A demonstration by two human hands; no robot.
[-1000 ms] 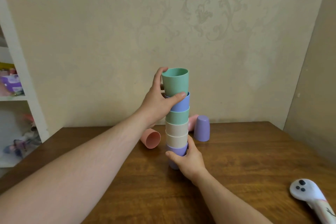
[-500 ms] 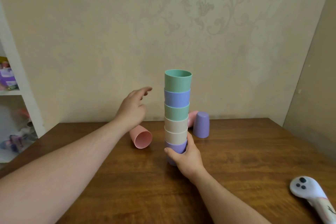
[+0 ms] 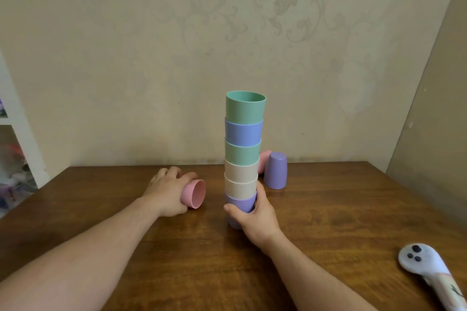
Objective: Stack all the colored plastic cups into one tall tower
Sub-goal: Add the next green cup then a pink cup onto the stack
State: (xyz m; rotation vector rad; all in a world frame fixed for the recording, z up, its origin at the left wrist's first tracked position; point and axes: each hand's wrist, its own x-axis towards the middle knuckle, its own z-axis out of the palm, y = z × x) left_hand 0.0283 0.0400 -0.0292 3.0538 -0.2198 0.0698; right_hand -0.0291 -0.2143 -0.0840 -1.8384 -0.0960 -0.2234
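Tower (image 3: 243, 159) stands upright at centre of the wooden surface (image 3: 328, 222), six cups nested mouths up: purple at the base, two cream, green, blue, green on top (image 3: 245, 108). Slight lean, hard to judge.

Right hand (image 3: 255, 214) wraps the purple base cup (image 3: 240, 203), thumb across the near side, fingers round the far side; grip closed on that cup. The cup's foot shows below the thumb, touching the surface.

At 9 o'clock of the tower, near but apart from it, a pink cup (image 3: 194, 193) lies on its side, mouth facing the tower. Left hand (image 3: 168, 190) lies over its closed end, fingers curled across the top, thumb below; grip closed on the pink cup, cup resting on the surface.

At 1 o'clock, behind the tower, a purple cup (image 3: 276, 170) stands mouth down. A second pink cup (image 3: 264, 161) lies just beside it on its left, partly hidden by the tower; cannot tell if the two touch.

At 4 o'clock, well apart, near the surface's edge, lies a white handle-shaped object (image 3: 424, 264) with three dark dots. Patterned wall (image 3: 177, 58) behind; white shelf (image 3: 15, 134) at 9 o'clock, contents blurred.
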